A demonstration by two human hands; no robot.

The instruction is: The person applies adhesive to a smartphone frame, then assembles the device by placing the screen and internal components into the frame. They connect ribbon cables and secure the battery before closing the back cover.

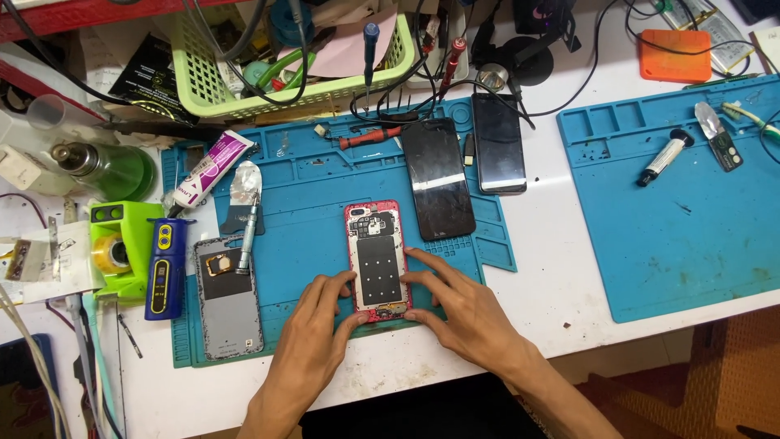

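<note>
Both hands at lower centre of frame, on an opened phone with red frame (377, 262), back cover off, dark inner plate showing. The phone lies flat on the blue work mat (317, 187), near its lower edge, on the white desk (552, 276). Left hand (313, 329) touches the phone's lower left side, fingers narrow, thumb at the bottom corner. Right hand (463, 313) presses the right edge, fingers spread fairly wide and flat, thumb at the lower right corner. Neither hand lifts it; the phone is pinched between them, though grip under the thumbs is hard to tell.

Left of the phone: grey back cover (228, 297) with a metal tool (247, 236) lying across its top. Further left a blue-yellow device (166, 267) and a green tape holder (119, 244). Above the phone: two dark phones (439, 177), (498, 142), side by side. Glue tube (213, 167) at upper left, green basket (292, 57) top centre. Second blue mat (674, 211) at right, with a small tube (665, 158) on it.
</note>
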